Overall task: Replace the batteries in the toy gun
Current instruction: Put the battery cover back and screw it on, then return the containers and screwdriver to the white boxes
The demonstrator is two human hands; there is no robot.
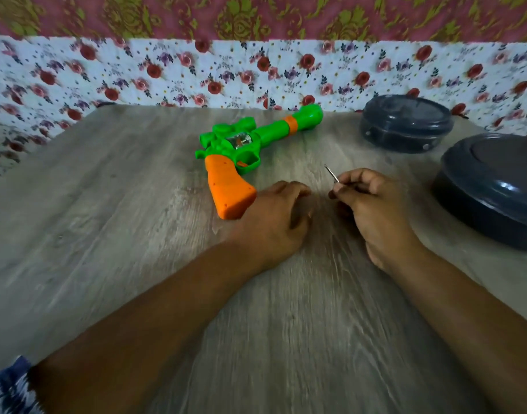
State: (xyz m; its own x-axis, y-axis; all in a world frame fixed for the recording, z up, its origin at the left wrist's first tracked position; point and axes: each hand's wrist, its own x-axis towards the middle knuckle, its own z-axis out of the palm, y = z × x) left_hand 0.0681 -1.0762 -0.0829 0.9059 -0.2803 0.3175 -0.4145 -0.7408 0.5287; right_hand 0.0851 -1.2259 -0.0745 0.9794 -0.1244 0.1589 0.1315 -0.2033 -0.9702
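A green toy gun [256, 135] with an orange grip lies flat on the grey wood-grain table [107, 219], its barrel pointing to the far right. My left hand [274, 219] rests on the table just right of the grip's butt, fingers curled, with nothing visible in it. My right hand [372, 204] is beside it, pinching a thin metal screwdriver [331, 174] whose tip points up and away toward the gun. No batteries are visible.
Two dark grey round lidded containers stand at the right: a smaller container [405, 124] at the back and a larger container [492, 186] nearer, partly cut off by the frame. A floral cloth [196, 73] runs along the table's far edge.
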